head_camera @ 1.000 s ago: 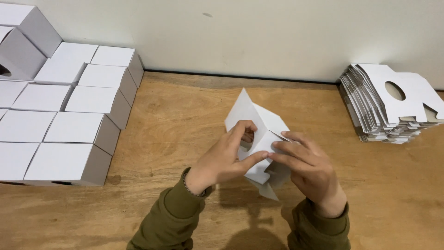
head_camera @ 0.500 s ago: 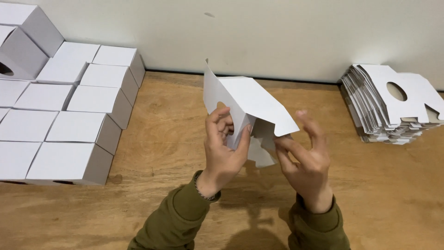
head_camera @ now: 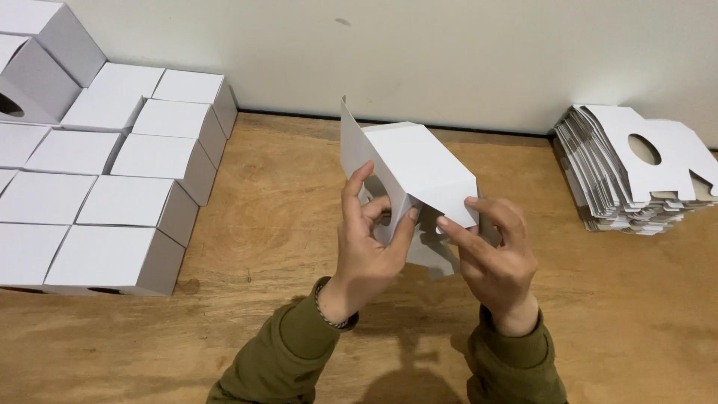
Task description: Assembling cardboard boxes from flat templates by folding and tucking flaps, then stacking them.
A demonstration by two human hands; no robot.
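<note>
A half-folded white cardboard box [head_camera: 415, 166] is held above the wooden table [head_camera: 284, 194], roughly in the middle of the view. My left hand [head_camera: 368, 243] grips its left side, thumb and fingers around a lower edge. My right hand [head_camera: 493, 254] pinches the box's lower right corner, fingers on a flap. One flap stands up at the top left of the box, and loose flaps hang below between my hands. Both sleeves are olive green.
Several finished white boxes [head_camera: 120, 202] stand packed in rows on the left, some stacked at the far left. A pile of flat die-cut white box blanks [head_camera: 628, 176] with a round hole lies at the right by the white wall.
The box has been lifted, opened out into a larger shape and turned. My hands have shifted from its middle to its lower edges.
</note>
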